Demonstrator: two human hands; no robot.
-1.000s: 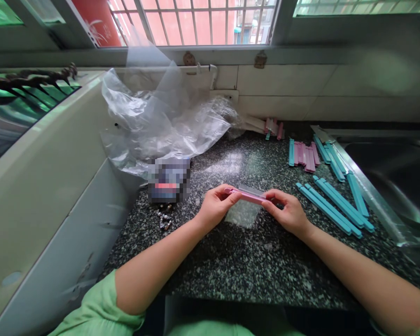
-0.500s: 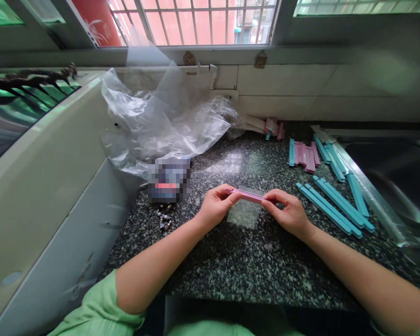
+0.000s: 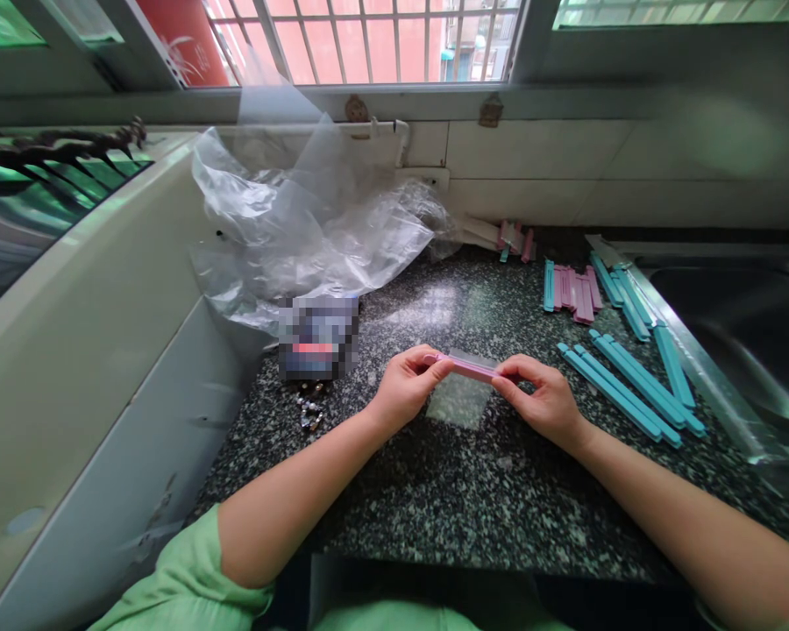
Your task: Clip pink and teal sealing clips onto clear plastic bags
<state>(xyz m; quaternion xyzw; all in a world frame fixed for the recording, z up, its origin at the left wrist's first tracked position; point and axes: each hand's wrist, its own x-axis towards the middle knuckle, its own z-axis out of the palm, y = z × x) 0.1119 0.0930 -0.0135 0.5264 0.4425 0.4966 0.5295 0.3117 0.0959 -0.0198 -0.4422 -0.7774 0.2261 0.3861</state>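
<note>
Both my hands hold a pink sealing clip level above the speckled dark counter. My left hand pinches its left end, my right hand pinches its right end. A small clear plastic bag hangs from the clip, its top edge caught along it. Both hands have their fingers closed on the clip.
Several long blue clips lie right of my hands, more pink clips and blue ones behind them. A steel sink is at the far right. Crumpled clear plastic, a blurred packet and small metal bits sit left.
</note>
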